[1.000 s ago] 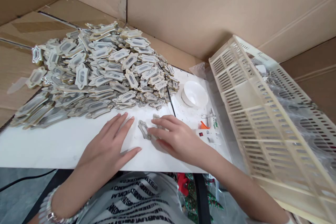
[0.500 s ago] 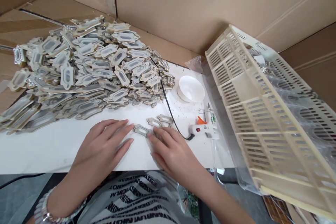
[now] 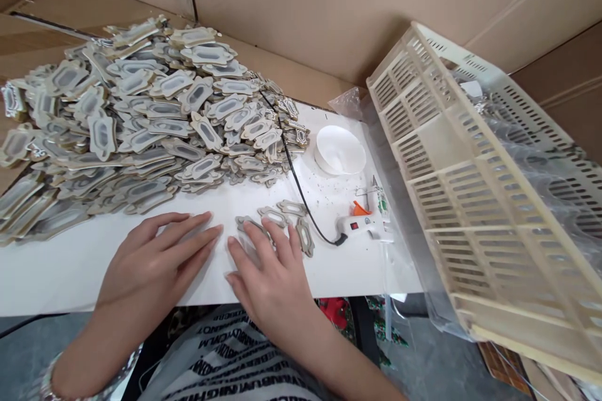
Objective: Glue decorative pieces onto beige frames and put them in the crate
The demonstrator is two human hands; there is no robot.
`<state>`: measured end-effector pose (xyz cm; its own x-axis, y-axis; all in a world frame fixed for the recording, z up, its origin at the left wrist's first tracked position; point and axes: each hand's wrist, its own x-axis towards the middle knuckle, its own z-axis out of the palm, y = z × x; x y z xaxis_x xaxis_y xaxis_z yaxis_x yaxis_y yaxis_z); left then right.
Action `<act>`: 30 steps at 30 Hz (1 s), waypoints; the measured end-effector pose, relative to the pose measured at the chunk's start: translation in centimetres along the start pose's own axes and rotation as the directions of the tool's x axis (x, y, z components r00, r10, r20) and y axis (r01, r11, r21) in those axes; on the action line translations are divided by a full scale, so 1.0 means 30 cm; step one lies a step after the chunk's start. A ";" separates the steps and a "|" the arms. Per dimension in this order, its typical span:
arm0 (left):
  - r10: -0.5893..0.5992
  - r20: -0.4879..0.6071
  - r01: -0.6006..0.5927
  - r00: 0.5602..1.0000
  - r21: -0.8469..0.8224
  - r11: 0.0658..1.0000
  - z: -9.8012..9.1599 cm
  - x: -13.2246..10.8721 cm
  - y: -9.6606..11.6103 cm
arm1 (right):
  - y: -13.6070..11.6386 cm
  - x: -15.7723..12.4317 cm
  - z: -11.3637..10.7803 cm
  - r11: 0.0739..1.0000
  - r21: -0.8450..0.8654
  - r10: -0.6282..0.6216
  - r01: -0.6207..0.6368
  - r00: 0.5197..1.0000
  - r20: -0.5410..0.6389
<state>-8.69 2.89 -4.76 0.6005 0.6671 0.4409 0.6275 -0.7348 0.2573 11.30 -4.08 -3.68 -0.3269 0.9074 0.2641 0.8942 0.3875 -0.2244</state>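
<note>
Just left of the glue gun [image 3: 360, 225], on the white worktop [image 3: 70, 269]: right hand [image 3: 270, 272] laid flat, palm down, fingers [image 3: 262, 239] stretched out and slightly spread, gripping nothing, tips pressing on a little frame [image 3: 245, 223] lying flat beneath them. Between that hand and the glue gun: three more loose frames [image 3: 291, 207], touching the hand or just beside it.

Farther left of the glue gun: left hand [image 3: 153, 257], also flat and palm down, fingers [image 3: 200, 230] straight and open, holding nothing, resting on bare worktop, tips near the little frame but apart from it.

Behind and well left of the glue gun: big heap of frames [image 3: 141, 113]. From the glue gun's back end up into the heap: black cord [image 3: 294, 178]. Just behind the glue gun: white bowl [image 3: 339, 150]. Right of the glue gun: tilted cream crate [image 3: 470, 200] with clear plastic inside. Well behind the glue gun: brown cardboard [image 3: 305, 6].
</note>
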 end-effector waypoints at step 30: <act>-0.258 -0.168 0.243 0.951 -0.108 0.964 -0.057 -0.013 0.039 | 0.039 0.066 -0.018 0.985 -0.174 -0.039 -0.006 0.967 -0.253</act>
<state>-9.04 1.55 -3.16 0.3261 0.8039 0.4973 0.6969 -0.5599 0.4481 11.88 -1.91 -2.92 -0.2737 0.8208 0.5013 0.9356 0.3481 -0.0590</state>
